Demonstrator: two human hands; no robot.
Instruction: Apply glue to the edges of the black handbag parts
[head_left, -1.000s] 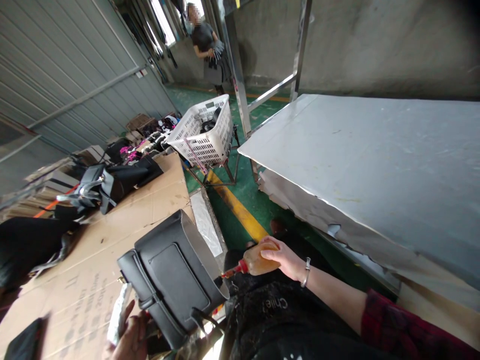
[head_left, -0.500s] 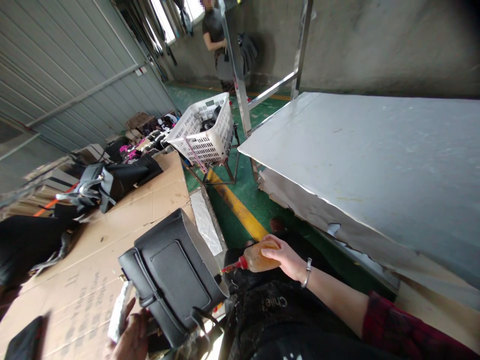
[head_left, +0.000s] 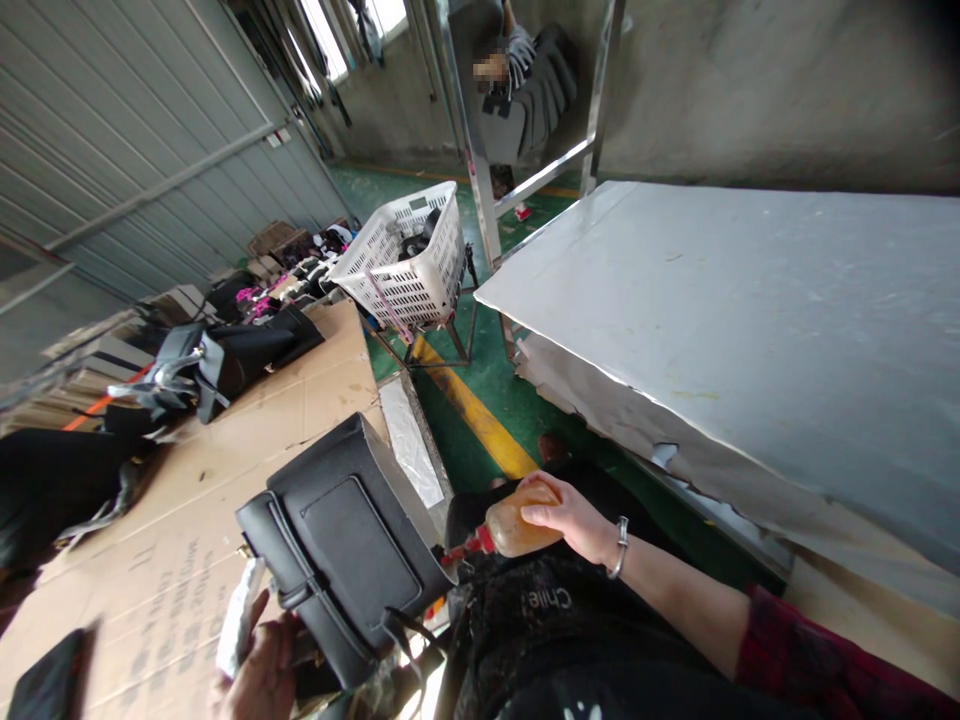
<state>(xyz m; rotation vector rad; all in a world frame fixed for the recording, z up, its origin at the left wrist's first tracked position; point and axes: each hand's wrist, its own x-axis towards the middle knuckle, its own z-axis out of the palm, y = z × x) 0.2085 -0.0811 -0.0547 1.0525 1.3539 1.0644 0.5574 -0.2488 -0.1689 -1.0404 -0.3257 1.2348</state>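
A black bag with a front pocket and a strap lies tilted at the cardboard's edge, its open end toward my lap. My left hand is closed at the bag's lower left side, beside a white wrapped piece; some of its fingers are hidden under the bag. In my right hand is a squeeze bottle of amber liquid, its red nozzle pointing left. The nozzle's tip is at the open rim of the bag; whether it touches is unclear.
Cardboard covers the left table, with more black bags and a dark flat object on it. A white basket stands ahead. To the right is a grey-topped table. A person is behind the metal frame.
My right hand has shifted the bottle slightly, bringing its nozzle lower against the bag's rim. The bag and my left hand have barely moved. In the background, a person now appears farther right.
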